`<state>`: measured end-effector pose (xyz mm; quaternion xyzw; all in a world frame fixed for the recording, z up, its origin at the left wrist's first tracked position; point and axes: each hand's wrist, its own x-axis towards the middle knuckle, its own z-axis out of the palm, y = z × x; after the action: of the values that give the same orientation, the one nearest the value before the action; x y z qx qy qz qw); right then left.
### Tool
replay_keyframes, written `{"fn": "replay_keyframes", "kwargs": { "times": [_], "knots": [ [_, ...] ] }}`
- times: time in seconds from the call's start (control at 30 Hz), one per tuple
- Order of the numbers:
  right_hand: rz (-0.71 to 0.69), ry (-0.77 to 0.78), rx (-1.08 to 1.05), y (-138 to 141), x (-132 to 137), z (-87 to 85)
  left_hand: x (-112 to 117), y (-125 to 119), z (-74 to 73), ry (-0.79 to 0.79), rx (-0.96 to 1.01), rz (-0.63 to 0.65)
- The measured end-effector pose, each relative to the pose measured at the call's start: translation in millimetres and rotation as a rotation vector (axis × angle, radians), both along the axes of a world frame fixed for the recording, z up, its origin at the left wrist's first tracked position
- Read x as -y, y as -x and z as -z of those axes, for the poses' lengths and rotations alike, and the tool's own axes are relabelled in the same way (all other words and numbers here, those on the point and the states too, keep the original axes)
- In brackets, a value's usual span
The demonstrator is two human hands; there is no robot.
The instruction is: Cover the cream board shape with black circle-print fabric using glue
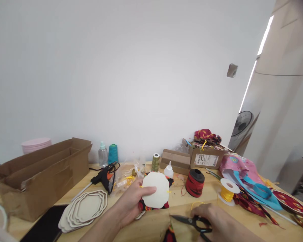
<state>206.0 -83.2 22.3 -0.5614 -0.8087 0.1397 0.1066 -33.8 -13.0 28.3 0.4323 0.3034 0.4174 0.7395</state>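
My left hand [131, 203] pinches a white scalloped-edge card [156, 190], thumb on its face. Dark red patterned fabric [164, 204] sticks out behind the card, and bits of yellow cord show at its sides. Low over the table, my right hand [213, 218] is closed on black-handled scissors [189, 220], whose blades are together and point left. A yellow cord [197, 203] shows by the right fingers. Below the scissors tip lies a small piece of black and red fabric [170, 233], partly cut off by the frame edge.
At left stand a long cardboard box [47, 178], stacked scalloped frames [83, 210] and a glue gun [103, 176]. A red thread spool [195, 183], a white glue bottle [168, 170] and a yellow cord spool [227, 191] stand ahead. Fabric and ribbons [252, 181] pile up at right.
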Motion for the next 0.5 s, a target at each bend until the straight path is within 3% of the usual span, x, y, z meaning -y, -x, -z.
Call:
{"fn": "replay_keyframes", "kwargs": {
  "times": [0.1, 0.3, 0.5],
  "knots": [
    [0.103, 0.015, 0.017, -22.3, 1.1, 7.7, 5.5, -2.7, 13.1, 0.063, 0.005, 0.020],
    [0.135, 0.040, -0.037, -38.1, -2.5, 27.3, 14.5, -17.5, 50.3, 0.190, -0.023, -0.052],
    [0.161, 0.009, -0.194, -57.6, -1.1, 26.2, 14.7, -7.9, 53.8, 0.170, 0.002, 0.011]
  ]
}}
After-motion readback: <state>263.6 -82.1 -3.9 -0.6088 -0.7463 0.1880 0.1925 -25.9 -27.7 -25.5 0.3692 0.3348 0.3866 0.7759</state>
